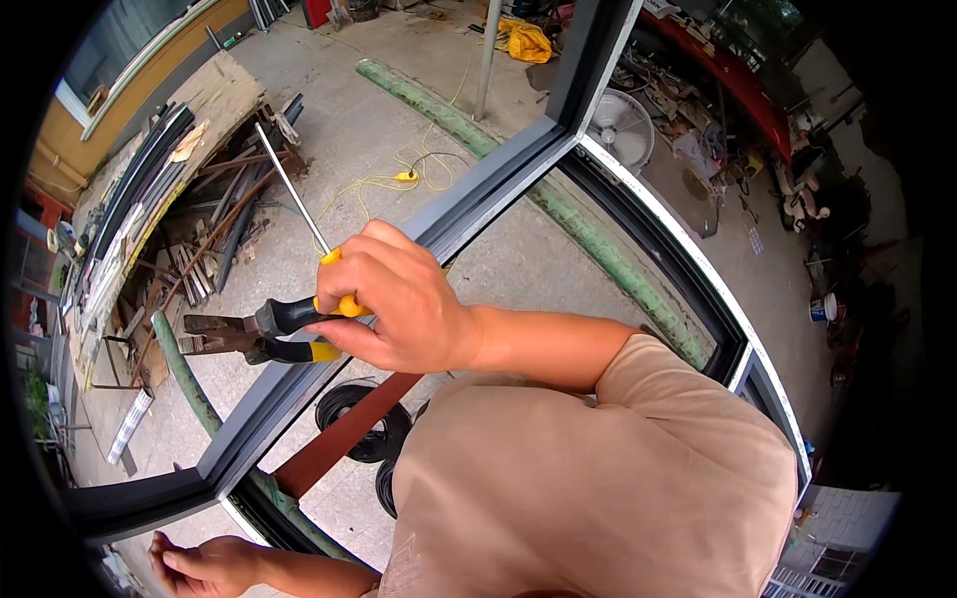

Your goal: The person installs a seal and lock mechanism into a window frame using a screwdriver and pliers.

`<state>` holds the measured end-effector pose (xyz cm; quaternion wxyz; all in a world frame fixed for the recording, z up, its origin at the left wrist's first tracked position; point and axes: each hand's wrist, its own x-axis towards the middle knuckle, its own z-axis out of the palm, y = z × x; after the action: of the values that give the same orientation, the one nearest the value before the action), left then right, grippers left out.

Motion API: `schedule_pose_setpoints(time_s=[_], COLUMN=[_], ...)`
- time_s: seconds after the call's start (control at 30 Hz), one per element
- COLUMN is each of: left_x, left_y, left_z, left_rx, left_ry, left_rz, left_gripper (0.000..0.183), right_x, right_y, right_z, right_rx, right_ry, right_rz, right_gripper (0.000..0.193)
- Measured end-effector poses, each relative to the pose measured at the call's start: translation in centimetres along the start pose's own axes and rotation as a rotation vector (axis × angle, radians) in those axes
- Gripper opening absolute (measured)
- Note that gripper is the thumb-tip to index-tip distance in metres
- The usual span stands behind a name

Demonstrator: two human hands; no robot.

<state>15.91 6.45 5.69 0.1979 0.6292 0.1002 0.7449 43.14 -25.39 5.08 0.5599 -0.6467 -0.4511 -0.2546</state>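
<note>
R hand (404, 299): fingers curled tight round black-yellow-handled steel pliers (284, 317) + long-shafted yellow-handled screwdriver (289, 184), over grey metal frame (483, 191); L hand (209, 565) half-curled, can't tell if empty; step prob. tool-juggling, next calls for freeing one

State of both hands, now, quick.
Left hand: fingers loosely curled; cannot tell whether it holds anything.
Right hand: closed, holding pliers and a long-shafted screwdriver.

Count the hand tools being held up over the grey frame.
2: the pliers, pointing left, and the screwdriver, pointing away and slightly left, both in the right grip. Anything fully behind the fingers would be hidden.
</note>
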Motion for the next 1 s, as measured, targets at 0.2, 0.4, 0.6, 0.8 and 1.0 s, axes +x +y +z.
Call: schedule_pose_setpoints(time_s=[0.2,0.4,0.6,0.8,1.0], left_x=[-12.1,-14.7,-16.6,-18.2,-20.4], left_y=[12.3,18.2,19.3,19.8,23.0], left_z=[13.6,19.8,22.5,26.1,28.8], left_rx=[-0.444,-0.960,-1.296,-1.185,-1.399], left_ry=[-0.960,-1.317,-1.249,-1.234,-1.420], left_rz=[-0.755,-1.160,-1.547,-1.762,-1.708], left_gripper=[0.096,0.130,0.059,0.056,0.066], right_x=[-2.2,-5.6,-8.4,-9.5,-10.2], right_y=[0.0,-1.5,-2.6,-1.3,0.8], right_z=[-5.5,-6.5,-6.7,-11.6,-17.1], right_rx=[-0.027,-0.118,-0.142,-0.138,-0.094], right_ry=[0.080,0.204,0.176,0.315,0.373], right_rz=[0.046,0.212,0.248,0.248,0.318], right_gripper=[0.046,0.039,0.029,0.031,0.028])
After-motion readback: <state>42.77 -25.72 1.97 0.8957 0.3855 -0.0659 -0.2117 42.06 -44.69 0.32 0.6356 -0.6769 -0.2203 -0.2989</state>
